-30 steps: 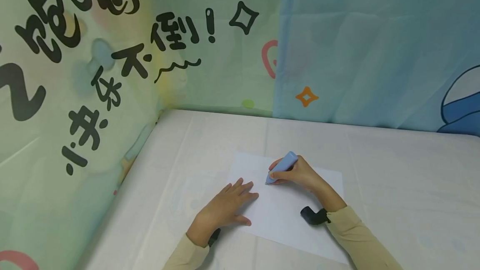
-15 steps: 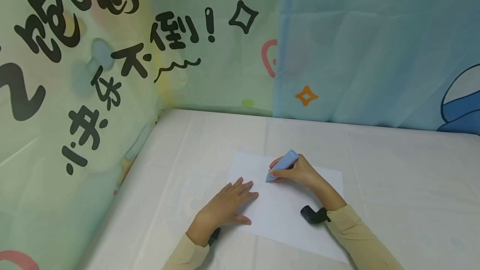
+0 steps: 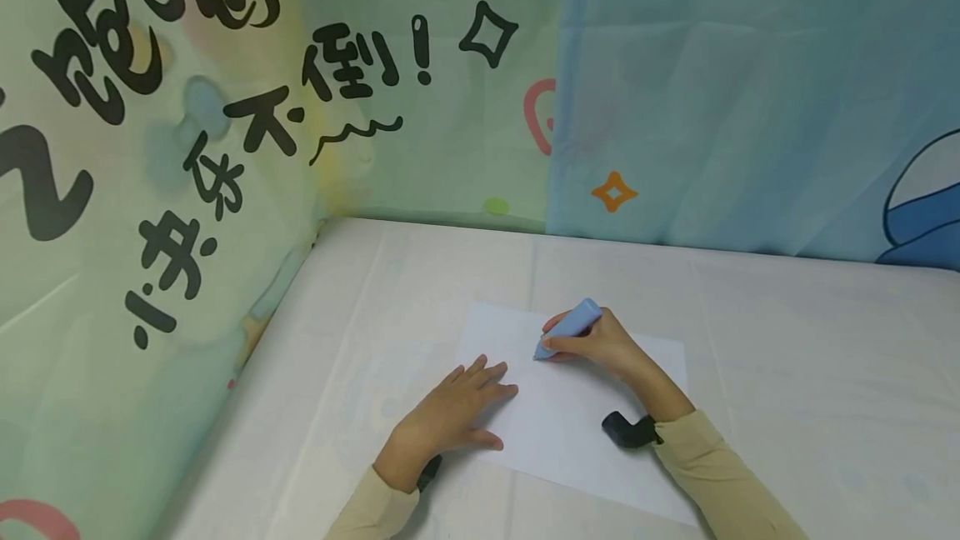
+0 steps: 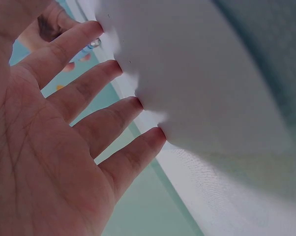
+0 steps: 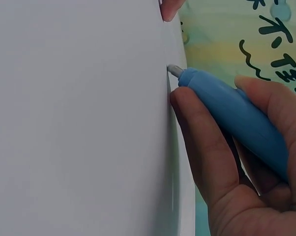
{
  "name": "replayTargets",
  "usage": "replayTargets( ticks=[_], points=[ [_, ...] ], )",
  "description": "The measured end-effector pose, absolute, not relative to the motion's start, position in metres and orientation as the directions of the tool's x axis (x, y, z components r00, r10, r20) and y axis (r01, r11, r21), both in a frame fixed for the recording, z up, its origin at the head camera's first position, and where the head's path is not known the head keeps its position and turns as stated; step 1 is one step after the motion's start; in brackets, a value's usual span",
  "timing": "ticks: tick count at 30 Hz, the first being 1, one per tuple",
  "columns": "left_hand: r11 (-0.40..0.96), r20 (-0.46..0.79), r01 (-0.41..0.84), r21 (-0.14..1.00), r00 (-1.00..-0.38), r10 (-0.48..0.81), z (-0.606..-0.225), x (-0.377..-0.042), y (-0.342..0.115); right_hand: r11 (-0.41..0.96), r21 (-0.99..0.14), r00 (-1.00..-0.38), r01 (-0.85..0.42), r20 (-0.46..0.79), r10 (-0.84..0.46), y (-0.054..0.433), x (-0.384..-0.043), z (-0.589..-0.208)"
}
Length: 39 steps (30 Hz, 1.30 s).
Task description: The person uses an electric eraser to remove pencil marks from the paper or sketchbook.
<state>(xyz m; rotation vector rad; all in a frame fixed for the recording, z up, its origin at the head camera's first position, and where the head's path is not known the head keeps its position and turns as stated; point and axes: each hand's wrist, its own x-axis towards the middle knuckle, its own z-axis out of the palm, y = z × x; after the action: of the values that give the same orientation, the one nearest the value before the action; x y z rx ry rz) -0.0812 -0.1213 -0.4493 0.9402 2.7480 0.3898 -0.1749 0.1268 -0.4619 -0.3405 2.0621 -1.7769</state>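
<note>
A plain white sheet of paper (image 3: 570, 432) lies on the white-covered table. My right hand (image 3: 611, 348) grips a thick light-blue pen (image 3: 576, 321) between thumb and fingers, slanted, with its tip down at the sheet's left half. Seen from the right wrist, the pen (image 5: 226, 105) has a grey tip (image 5: 174, 70) that meets the paper's surface. My left hand (image 3: 453, 411) is spread over the sheet's left edge. The left wrist view has its fingertips (image 4: 133, 101) pressing on the paper (image 4: 197, 83). No marks show clearly on the sheet.
A white cloth (image 3: 810, 373) covers the table around the paper. Printed curtains stand along the left side (image 3: 97, 407) and the back (image 3: 750, 107). A black wrist camera (image 3: 628, 431) sits under the right wrist, close over the sheet.
My right hand has shifted the pen slightly away from me, its tip travelling a short way up the sheet. The left hand and the paper have stayed put.
</note>
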Motion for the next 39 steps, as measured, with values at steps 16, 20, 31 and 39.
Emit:
replayTargets(
  ticks=[16, 20, 31, 39],
  points=[
    [0.769, -0.115, 0.568, 0.294, -0.777, 0.618, -0.4491, -0.0811, -0.1202, 0.158, -0.985, -0.874, 0.076, -0.142, -0.466, 0.1267, -0.1719, -0.4598],
    [0.768, -0.114, 0.568, 0.296, -0.777, 0.619, -0.4498, -0.0815, -0.1204, 0.172, -0.982, -0.873, 0.078, -0.151, -0.464, 0.1267, -0.1715, -0.4600],
    [0.773, -0.130, 0.560, 0.298, -0.778, 0.614, -0.4511, -0.0817, -0.1208, 0.182, -0.980, -0.865, 0.081, -0.160, -0.476, 0.1258, -0.1709, -0.4598],
    [0.777, -0.137, 0.552, 0.304, -0.781, 0.609, -0.4501, -0.0817, -0.1205, 0.178, -0.981, -0.880, 0.075, -0.149, -0.451, 0.1266, -0.1708, -0.4583]
  ],
)
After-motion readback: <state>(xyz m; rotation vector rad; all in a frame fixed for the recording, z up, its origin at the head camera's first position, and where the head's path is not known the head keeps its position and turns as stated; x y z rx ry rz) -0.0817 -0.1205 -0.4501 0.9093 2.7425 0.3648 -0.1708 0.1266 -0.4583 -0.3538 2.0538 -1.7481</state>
